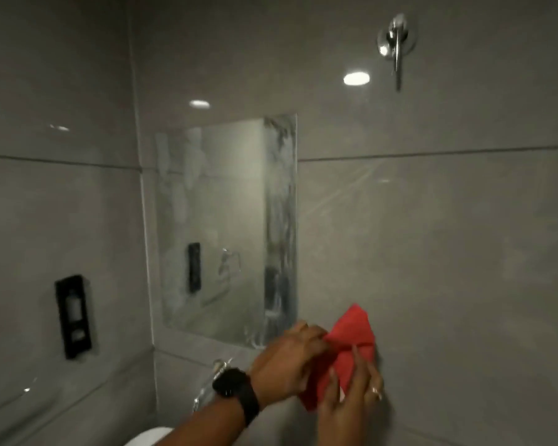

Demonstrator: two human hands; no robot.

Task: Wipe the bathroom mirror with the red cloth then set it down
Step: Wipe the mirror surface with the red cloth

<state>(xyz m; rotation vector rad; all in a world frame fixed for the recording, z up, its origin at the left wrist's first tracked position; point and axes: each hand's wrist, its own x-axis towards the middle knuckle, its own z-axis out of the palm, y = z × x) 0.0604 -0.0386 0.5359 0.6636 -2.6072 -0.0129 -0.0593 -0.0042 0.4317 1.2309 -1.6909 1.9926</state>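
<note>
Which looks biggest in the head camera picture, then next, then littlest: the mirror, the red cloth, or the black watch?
Mirror
Cloth
Watch

The cloth and watch sit nearer the camera, yet the mirror still looks clearly biggest.

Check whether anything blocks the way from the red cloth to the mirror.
Nothing visible does. The red cloth is gripped by the left hand and right hand just right of the mirror's lower corner, with only bare wall between.
</note>
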